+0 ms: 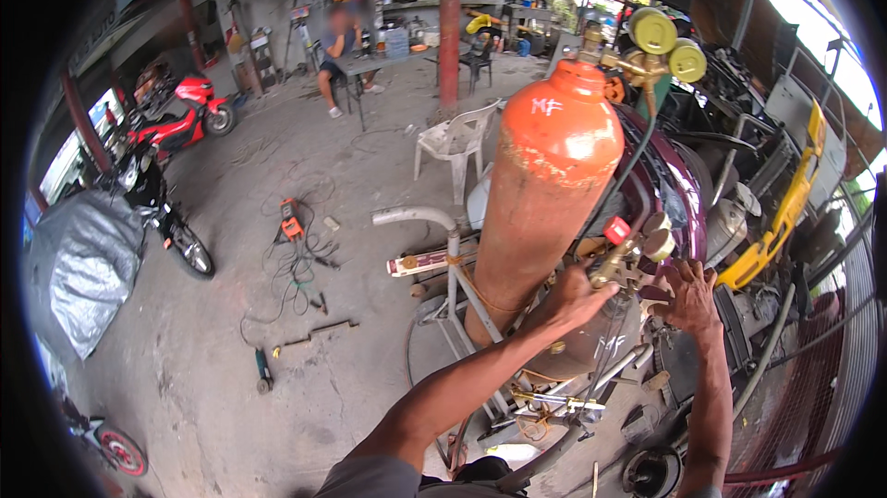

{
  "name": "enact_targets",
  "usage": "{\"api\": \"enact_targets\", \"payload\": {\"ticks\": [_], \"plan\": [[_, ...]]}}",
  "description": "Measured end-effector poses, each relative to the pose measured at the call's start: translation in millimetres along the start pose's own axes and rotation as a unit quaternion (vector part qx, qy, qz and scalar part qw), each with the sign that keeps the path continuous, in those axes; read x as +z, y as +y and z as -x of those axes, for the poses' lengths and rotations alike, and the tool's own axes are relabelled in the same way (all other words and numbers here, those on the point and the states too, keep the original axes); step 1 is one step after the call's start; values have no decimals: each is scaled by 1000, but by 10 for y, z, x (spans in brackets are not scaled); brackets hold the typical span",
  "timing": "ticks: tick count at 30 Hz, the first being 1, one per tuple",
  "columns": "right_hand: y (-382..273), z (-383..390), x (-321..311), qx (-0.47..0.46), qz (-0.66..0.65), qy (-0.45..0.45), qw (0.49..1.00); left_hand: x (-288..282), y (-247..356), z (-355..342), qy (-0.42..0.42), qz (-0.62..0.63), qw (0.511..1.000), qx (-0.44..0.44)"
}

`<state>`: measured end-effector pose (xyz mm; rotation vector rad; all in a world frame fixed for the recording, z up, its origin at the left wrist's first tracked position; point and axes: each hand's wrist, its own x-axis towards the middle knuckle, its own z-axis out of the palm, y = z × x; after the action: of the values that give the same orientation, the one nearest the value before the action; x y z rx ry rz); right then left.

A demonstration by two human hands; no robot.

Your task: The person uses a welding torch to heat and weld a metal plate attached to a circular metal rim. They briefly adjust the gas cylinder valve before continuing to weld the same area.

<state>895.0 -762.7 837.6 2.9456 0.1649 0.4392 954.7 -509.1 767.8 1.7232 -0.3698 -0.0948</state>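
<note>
The likeliest trouble here is at the brass regulator, right of centre in the frame, on top of the short grey cylinder: if it were twisted unevenly or forced, its threads might cross or its seal might leak gas. The round gauge juts out close to the fingers, so a slipping grip could knock it. The tall orange cylinder stands close by at the centre right, slightly tilted in the view; a hard pull on the metal cart beside it could rock it, and a snag on the dark hose hanging at its right side could strain the gauges at its top. The left hand is curled closed around the brass regulator, its thumb lying along the near side, while its other fingertips are partly hidden. The right hand is partly open, fingers spread and bent, just beside the regulator and below the round gauge; whether its fingertips touch the fitting cannot be told, and no object shows clearly in its grasp.
</note>
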Motion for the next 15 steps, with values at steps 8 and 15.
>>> {"api": "enact_targets", "payload": {"ticks": [8, 15], "plan": [[-1457, -1659, -2011, -158, -270, 309, 898, -861, -301, 772, 184, 82, 979, -26], [-1705, -3810, -1931, 33, 35, 192, 980, -1639, -601, 1749, 341, 30, 939, -24]]}}
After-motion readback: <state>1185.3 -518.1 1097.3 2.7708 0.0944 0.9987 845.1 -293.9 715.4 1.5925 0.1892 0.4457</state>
